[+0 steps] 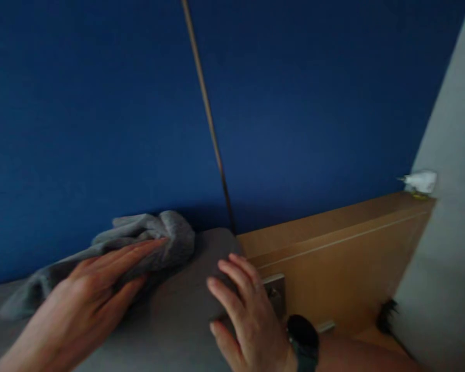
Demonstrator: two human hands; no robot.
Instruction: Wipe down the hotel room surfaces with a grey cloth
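Note:
My left hand (95, 289) presses on a crumpled grey cloth (178, 237), its fingers laid over the folds. The cloth lies along the top edge of a smooth grey padded piece (178, 305) with a rounded corner, close against the blue panel. My right hand (248, 310), with a dark watch (304, 338) on the wrist, rests its spread fingers on that piece near its right corner. Part of the cloth is hidden under my left hand.
A blue panelled wall (313, 103) with a thin strip (203, 88) rises behind. To the right runs a wooden ledge (325, 222), with a white nozzled object (422, 182) at its far end by a pale wall (449, 258). A metal plate (277, 292) sits below, and a dark tufted object (385, 315) lies low in the corner.

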